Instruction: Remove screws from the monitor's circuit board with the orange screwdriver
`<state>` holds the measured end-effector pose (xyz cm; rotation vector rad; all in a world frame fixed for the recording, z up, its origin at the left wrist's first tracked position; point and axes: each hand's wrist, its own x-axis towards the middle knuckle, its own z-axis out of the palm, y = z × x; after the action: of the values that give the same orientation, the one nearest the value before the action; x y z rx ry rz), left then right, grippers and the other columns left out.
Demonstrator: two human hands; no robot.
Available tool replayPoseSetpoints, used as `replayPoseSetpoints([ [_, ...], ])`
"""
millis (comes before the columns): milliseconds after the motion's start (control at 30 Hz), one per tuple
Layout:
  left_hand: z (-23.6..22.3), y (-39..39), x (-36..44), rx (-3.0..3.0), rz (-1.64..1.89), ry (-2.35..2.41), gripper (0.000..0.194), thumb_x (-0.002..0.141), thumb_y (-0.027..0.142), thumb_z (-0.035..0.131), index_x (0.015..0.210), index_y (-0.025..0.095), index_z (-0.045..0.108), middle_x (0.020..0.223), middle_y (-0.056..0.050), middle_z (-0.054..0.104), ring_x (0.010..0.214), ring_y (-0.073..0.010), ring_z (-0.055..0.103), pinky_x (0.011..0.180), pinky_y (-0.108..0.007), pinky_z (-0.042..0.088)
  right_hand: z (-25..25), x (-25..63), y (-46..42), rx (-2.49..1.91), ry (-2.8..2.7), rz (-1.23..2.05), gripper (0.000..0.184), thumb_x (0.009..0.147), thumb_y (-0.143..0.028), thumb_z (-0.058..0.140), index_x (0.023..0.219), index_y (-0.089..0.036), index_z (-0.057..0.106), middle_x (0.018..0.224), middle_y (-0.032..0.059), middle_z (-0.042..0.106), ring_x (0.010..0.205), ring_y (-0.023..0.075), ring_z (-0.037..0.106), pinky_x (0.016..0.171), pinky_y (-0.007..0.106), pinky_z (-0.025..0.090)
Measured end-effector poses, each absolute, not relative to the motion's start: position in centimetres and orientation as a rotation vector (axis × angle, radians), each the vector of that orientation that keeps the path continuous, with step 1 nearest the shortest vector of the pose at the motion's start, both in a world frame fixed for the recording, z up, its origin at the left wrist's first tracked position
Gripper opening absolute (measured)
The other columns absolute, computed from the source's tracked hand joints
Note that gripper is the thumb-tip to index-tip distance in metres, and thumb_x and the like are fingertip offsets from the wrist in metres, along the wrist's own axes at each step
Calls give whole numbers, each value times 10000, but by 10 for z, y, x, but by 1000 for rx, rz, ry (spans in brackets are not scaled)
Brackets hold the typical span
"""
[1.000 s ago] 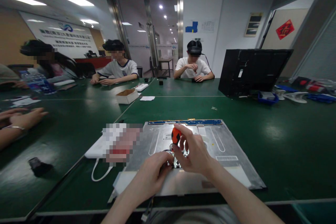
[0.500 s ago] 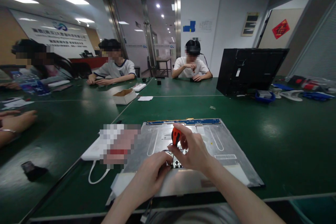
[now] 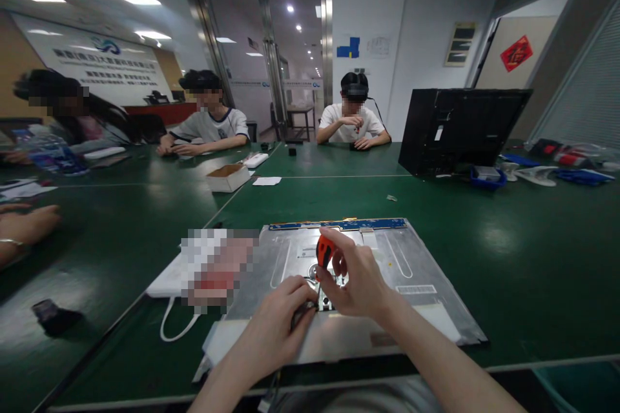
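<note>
Pinched in the right hand, the screwdriver is held nearly upright over the metal panel by the worktop's near edge, and the left hand, close beside it with its hold unclear, could be jabbed by a slip

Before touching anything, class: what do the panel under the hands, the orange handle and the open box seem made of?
Panel: probably metal, satin silver, showing soft glare.
Orange handle: likely plastic, smooth, with black patches.
Open box: perhaps cardboard, matte, brown inside, pale walls.
</note>
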<state>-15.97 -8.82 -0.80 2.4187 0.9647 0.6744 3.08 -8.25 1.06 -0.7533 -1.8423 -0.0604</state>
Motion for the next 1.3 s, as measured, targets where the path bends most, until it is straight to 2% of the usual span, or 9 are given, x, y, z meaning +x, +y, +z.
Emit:
replayPoseSetpoints([
  [367, -9, -88, -160, 2421, 691, 960, 206, 900, 164, 469, 965, 189, 662, 1057, -100, 617, 944, -229, 606, 836, -341, 526, 11, 29, -85, -711, -1862, -29, 561, 920, -240, 513, 1448, -249, 324, 871, 6, 681, 544, 116, 572, 530, 241, 495],
  [667, -2, -87, -156, 2480, 682, 985, 217, 818, 132, 518, 959, 194, 671, 1005, -86, 625, 922, -233, 596, 862, -349, 529, 14, 27, -86, -717, -1849, -35, 550, 899, -194, 499, 1426, -226, 345, 836, 1, 677, 514, 106, 564, 470, 220, 449],
  [833, 0, -85, -151, 2536, 661, 969, 274, 763, 111, 524, 987, 198, 656, 1046, -89, 625, 981, -252, 591, 875, -364, 521, 13, 27, -84, -728, -1845, -48, 544, 896, -204, 508, 1417, -231, 350, 829, -9, 665, 499, 97, 546, 469, 215, 438],
  [1000, 0, -85, -150, 2566, 651, 961, 211, 745, 95, 516, 897, 196, 621, 1010, -79, 623, 944, -246, 595, 831, -352, 516, 13, 27, -84, -735, -1831, -87, 552, 905, -230, 510, 1426, -230, 327, 781, -26, 640, 486, 103, 521, 483, 225, 447],
  [1233, -4, -88, -155, 2533, 643, 943, 296, 826, 109, 493, 1076, 215, 611, 1056, -71, 626, 963, -232, 596, 845, -335, 507, 13, 27, -85, -726, -1844, -79, 498, 945, -278, 508, 1413, -223, 346, 808, -12, 659, 535, 118, 571, 534, 239, 484],
  [1300, -4, -88, -155, 2525, 640, 947, 284, 835, 119, 495, 1073, 213, 618, 1030, -72, 636, 946, -232, 600, 834, -330, 509, 13, 28, -86, -717, -1853, -76, 509, 945, -272, 500, 1425, -218, 336, 825, -4, 664, 559, 125, 592, 535, 242, 488],
])
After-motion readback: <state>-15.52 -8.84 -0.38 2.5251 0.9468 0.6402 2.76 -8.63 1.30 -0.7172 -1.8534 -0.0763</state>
